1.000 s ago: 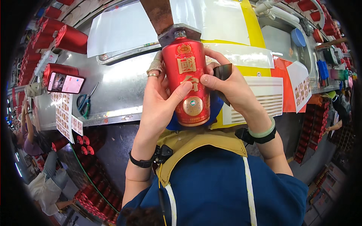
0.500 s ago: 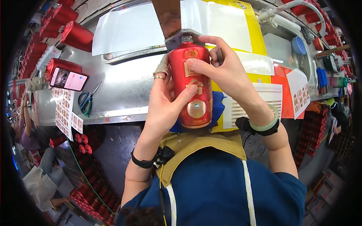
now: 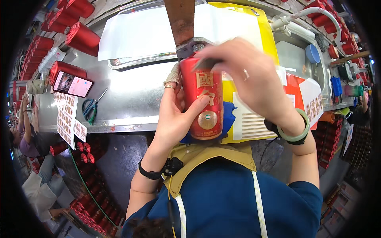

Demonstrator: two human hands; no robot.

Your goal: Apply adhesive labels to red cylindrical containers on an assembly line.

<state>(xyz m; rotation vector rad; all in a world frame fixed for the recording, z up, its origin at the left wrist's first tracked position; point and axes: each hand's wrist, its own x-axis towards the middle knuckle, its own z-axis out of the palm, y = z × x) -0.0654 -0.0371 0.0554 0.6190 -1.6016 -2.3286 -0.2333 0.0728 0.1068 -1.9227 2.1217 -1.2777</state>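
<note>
A red bottle [image 3: 208, 115] with gold lettering and a round gold emblem points its neck away from me, at a grey metal bracket [image 3: 190, 44] on a brown upright bar [image 3: 180, 20]. My left hand [image 3: 174, 109] grips the bottle's left side, thumb across its front; one finger has a pale wrap. Smeared by motion, my right hand [image 3: 248, 71] passes over the bottle's shoulder. At its fingers shows a dark grey flat piece [image 3: 207, 64], its kind unclear. Under the bottle lies a blue cloth [image 3: 229, 119].
On the steel bench [image 3: 131, 89] lie scissors [image 3: 90, 108], a phone [image 3: 72, 84], label sheets [image 3: 65, 115] and white sheets [image 3: 137, 31]. More red bottles [image 3: 82, 38] stand at the far left. A blue bowl [image 3: 312, 53] and a curved white pipe [image 3: 317, 12] are at right.
My right hand has lifted its thumb off the bottle's front and swung over the shoulder, its wrist shifting right and nearer. My left hand keeps its hold on the bottle.
</note>
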